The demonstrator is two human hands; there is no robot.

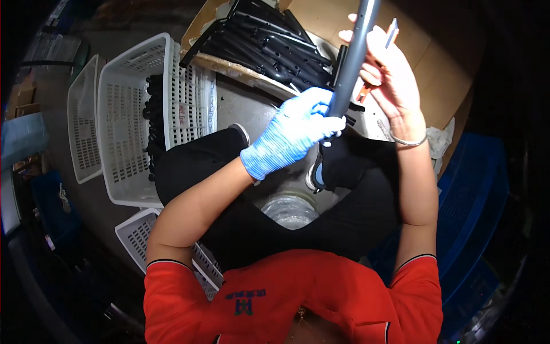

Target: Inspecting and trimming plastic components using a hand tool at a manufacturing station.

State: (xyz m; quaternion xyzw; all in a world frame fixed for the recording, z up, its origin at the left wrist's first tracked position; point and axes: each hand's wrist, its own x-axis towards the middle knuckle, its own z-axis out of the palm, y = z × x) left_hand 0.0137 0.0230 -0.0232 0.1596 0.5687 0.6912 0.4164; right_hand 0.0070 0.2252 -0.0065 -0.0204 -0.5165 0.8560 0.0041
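Upper centre of frame: open carton (234,69), heaped with black tubes (263,49), so by my read a good share of the stock is left. Left of frame: white basket (123,109), dark parts (154,114) bunched along its right side; can't tell if those are finished pieces or stock, so no count of done. Upper centre-right: the dark tube (353,57), one piece up in the hands, slanting from the top edge down to mid-frame. I'd call it mid-work, not finished. Right hand (392,74), bare, fingers curled around an orange tool (364,93) just beside the tube; can't tell if fingers or tool touch it. Left hand (295,123), blue glove, closed round the tube's lower part. No result of the tool's work shows on the tube. Room: cardboard flap (441,57), upper right, spreads wide behind the right hand; blue crates (470,189) at right sit near that forearm, so little slack outward, I'd judge. Pale floor (246,103) shows between basket and carton, a usable gap left of the glove. Carton's near edge runs just above the glove; a low swing could catch it. Tube's top end is cut off by the frame, clearance there unknown.
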